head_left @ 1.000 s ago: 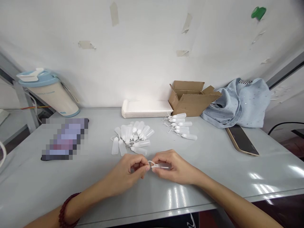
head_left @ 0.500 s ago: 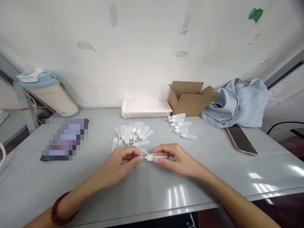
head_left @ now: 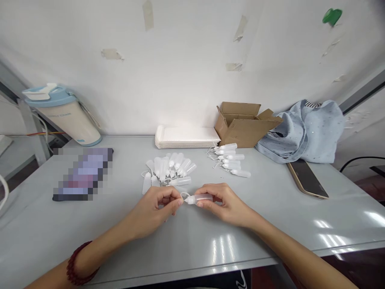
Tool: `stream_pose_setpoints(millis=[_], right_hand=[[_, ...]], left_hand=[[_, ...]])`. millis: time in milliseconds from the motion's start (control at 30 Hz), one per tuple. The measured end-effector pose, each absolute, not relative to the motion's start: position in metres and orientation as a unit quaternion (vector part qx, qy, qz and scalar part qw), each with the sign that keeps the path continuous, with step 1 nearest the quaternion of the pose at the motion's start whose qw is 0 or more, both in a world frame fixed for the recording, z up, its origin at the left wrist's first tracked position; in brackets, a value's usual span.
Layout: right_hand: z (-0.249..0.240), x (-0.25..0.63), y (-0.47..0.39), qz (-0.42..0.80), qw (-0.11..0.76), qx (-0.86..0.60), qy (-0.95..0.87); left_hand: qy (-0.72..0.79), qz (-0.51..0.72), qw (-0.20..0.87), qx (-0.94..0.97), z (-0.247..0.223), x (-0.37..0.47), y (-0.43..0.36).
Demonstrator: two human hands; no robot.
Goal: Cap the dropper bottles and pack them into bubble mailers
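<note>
Between the fingers of my right hand [head_left: 225,204] lies a small translucent bottle [head_left: 199,198], its white nozzle pointing left. My left hand [head_left: 159,206] pinches the end of the thin looped strap at the nozzle; the tip of the strap is hidden by the fingers. Just beyond my left hand is a pile of similar bottles [head_left: 162,169] with white caps. A smaller group of bottles [head_left: 236,157] with thin straps lies farther back on the right, roughly side by side.
Along the wall stand a stack of white envelopes [head_left: 188,137], an open cardboard box [head_left: 242,130] and a light blue bag [head_left: 321,132]. A phone [head_left: 308,178] lies at right. At left are a tumbler [head_left: 72,120] and a pixelated device [head_left: 86,172].
The view has shifted slightly. Both hands keep nearly the same grip on the bottle and its strap.
</note>
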State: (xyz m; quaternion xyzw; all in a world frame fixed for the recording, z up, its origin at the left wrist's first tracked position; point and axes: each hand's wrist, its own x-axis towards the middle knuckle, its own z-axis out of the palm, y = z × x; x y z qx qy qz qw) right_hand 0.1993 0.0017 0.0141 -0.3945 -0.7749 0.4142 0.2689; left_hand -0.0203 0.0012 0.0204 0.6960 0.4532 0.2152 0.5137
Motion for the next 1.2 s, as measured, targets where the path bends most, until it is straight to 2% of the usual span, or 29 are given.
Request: stream_pose_setpoints(millis=[167, 400, 567, 867, 1200], right_hand=[[0.014, 0.199, 0.002, 0.379, 0.247, -0.399, -0.798], [0.021, 0.208, 0.008, 0.341, 0.166, -0.386, -0.841], [0.026, 0.228, 0.018, 0.28, 0.19, -0.453, -0.825], [0.035, 0.287, 0.042, 0.152, 0.105, -0.656, -0.732], [0.022, 0.298, 0.048, 0.099, 0.084, -0.676, -0.725]], left_hand=[[0.458, 0.188, 0.496, 0.714, 0.019, -0.022, 0.004], [0.449, 0.108, 0.46, 0.758, 0.024, -0.024, 0.006], [0.471, 0.07, 0.442, 0.76, 0.032, -0.04, 0.016], [0.511, 0.051, 0.401, 0.759, 0.035, -0.052, 0.023], [0.533, 0.055, 0.366, 0.761, 0.029, -0.051, 0.021]])
